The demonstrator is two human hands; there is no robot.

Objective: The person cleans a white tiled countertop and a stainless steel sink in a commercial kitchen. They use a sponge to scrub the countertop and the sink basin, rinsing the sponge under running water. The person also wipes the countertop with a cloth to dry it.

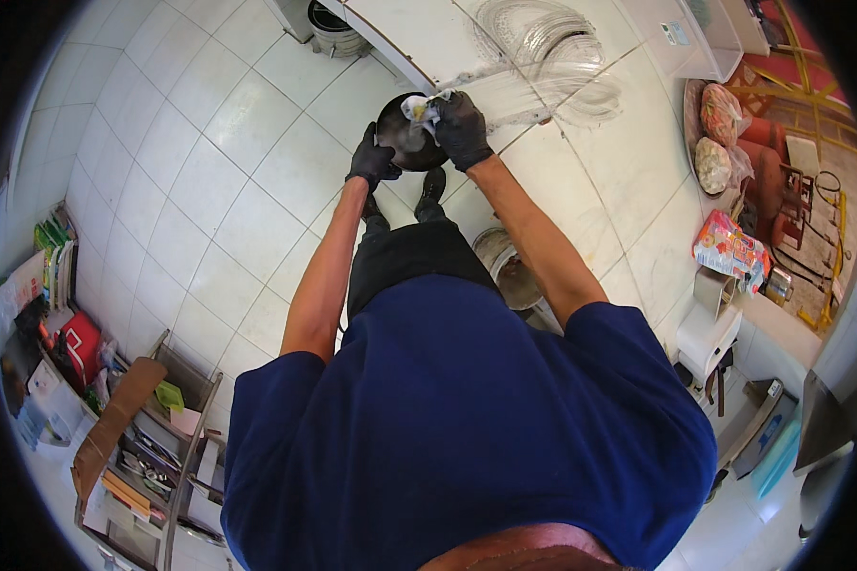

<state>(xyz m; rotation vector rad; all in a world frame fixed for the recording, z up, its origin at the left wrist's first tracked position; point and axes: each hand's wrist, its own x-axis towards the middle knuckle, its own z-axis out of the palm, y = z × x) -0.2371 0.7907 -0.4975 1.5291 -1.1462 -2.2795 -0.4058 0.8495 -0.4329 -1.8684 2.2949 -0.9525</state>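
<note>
My left hand (373, 160), in a black glove, is closed on the left edge of a dark round pan (411, 145). The pan is held in front of me, above my shoes, beside the edge of a white tiled counter. In my black-gloved right hand (461, 127) is a crumpled white cloth (416, 108) with a yellowish patch. The cloth is over the pan's far side; whether it presses on the surface I cannot tell. My right fingers are wrapped round it and partly hidden.
Grey soapy swirls mark the tiled counter (590, 181) on the right. A bucket (337, 38) stands beyond the pan, and a round container (509, 271) sits by my right side. Bagged food (720, 112) and a colourful packet (730, 249) lie far right. A cluttered shelf (152, 447) is at lower left.
</note>
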